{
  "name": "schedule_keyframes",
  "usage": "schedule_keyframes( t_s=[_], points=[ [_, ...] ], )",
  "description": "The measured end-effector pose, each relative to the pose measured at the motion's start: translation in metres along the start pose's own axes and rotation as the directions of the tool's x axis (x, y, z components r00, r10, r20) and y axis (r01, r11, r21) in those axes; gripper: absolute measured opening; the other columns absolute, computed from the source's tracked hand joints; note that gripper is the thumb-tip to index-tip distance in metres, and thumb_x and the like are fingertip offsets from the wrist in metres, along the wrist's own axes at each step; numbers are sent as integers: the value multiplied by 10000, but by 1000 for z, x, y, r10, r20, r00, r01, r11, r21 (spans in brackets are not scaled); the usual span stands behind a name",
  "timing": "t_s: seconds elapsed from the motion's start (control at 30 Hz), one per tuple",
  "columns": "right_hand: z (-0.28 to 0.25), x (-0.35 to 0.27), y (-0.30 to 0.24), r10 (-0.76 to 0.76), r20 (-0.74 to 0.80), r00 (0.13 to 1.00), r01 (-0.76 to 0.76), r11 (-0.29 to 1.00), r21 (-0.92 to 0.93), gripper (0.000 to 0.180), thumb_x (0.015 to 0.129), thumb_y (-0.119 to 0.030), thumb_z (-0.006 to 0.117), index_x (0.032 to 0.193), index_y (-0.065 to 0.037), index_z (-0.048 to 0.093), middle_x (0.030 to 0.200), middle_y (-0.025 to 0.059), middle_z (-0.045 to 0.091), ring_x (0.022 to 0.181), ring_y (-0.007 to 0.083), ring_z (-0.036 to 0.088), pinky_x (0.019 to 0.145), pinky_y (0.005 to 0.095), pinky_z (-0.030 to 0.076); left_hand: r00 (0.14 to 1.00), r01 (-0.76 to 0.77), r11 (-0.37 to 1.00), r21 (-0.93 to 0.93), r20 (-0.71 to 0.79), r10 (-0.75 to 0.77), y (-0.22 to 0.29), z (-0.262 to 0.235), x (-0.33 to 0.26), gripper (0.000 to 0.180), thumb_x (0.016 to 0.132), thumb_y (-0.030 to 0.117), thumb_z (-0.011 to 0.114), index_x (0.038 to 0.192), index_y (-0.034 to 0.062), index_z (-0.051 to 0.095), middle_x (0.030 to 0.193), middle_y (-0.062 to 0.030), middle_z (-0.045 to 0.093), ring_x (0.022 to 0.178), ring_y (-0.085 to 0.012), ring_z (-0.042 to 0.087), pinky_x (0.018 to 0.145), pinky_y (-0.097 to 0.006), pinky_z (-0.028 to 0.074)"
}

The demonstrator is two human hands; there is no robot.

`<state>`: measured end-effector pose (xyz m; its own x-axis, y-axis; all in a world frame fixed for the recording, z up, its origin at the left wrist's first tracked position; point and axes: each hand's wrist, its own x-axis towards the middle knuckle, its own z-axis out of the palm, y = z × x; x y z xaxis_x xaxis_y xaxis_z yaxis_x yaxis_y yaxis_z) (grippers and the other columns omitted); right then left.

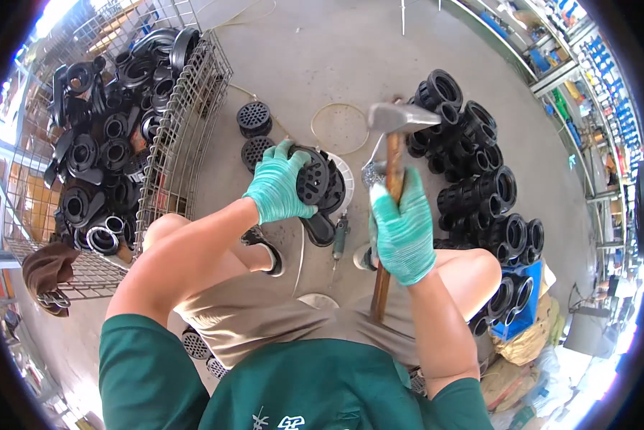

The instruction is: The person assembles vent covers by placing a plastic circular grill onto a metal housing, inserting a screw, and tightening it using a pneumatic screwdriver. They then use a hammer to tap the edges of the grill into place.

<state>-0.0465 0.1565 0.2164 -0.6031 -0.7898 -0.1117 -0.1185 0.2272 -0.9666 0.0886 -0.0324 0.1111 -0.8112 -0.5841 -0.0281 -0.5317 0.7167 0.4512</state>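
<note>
My left hand (279,185), in a green knit glove, grips a round black perforated cover (313,176) at the edge of a black plastic fitting (320,229). Under the fitting shows part of a white round stand (348,180). In my right hand (406,236), gloved alike, is a hammer (395,154), wooden handle slanting down toward my lap. Its steel head is raised above the floor, right of the fitting and apart from it. A small silvery object (371,173), partly hidden, shows beside the handle. Below the stand is a green-handled screwdriver (341,236).
A wire cage (182,132) heaped with black plastic fittings (82,150) stands at left. Loose perforated covers (254,118) lie beyond my left hand. Rows of black fittings (480,193) line the right, near a blue crate (526,304). Shelves (584,79) run along the far right.
</note>
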Motion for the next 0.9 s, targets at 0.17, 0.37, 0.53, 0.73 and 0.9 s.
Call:
schedule_keyframes(
  t_s=[0.17, 0.37, 0.53, 0.73, 0.9],
  points=[
    [-2, 25, 47, 506, 269, 820, -539, 840, 62, 173, 994, -171, 584, 1068, -38, 502, 737, 72, 571, 595, 180, 549, 552, 350, 469, 991, -84, 995, -50, -108, 78, 9, 0, 4, 1019, 420, 366, 984, 1309, 103, 560, 1506, -279, 367, 1344, -506, 392, 1126, -557, 388],
    [2, 11, 51, 106, 102, 989, -105, 994, -16, 203, 984, -162, 609, 1137, -68, 515, 723, 43, 546, 564, 163, 520, 509, 323, 436, 994, -84, 994, 69, 71, 79, 0, 19, 4, 991, 473, 404, 958, 1352, 156, 573, 1505, -264, 377, 1393, -511, 351, 1096, -586, 395],
    [-1, 16, 43, -37, -101, 994, 56, 980, 189, 187, 1000, -152, 593, 1170, -131, 516, 683, -37, 503, 486, 63, 458, 414, 245, 376, 989, -137, 988, 73, -39, 140, 3, 18, 7, 1012, 436, 382, 960, 1316, 105, 543, 1494, -286, 376, 1343, -515, 381, 1110, -570, 389],
    [-1, 14, 92, 370, 245, 896, -416, 893, 172, 192, 989, -133, 580, 1156, -121, 485, 673, 0, 504, 458, 126, 483, 390, 277, 396, 992, -58, 994, 88, 118, 48, -2, 22, 9, 1009, 449, 395, 961, 1344, 142, 569, 1520, -291, 349, 1392, -527, 341, 1113, -586, 383],
    [-8, 13, 48, 192, 81, 978, -207, 944, 255, 163, 1003, -149, 572, 1140, -144, 485, 662, -19, 508, 460, 89, 483, 377, 250, 381, 986, -153, 988, 10, -68, 153, -5, 23, 15, 1018, 439, 403, 963, 1337, 133, 566, 1517, -298, 347, 1377, -526, 356, 1136, -579, 375]
  ],
)
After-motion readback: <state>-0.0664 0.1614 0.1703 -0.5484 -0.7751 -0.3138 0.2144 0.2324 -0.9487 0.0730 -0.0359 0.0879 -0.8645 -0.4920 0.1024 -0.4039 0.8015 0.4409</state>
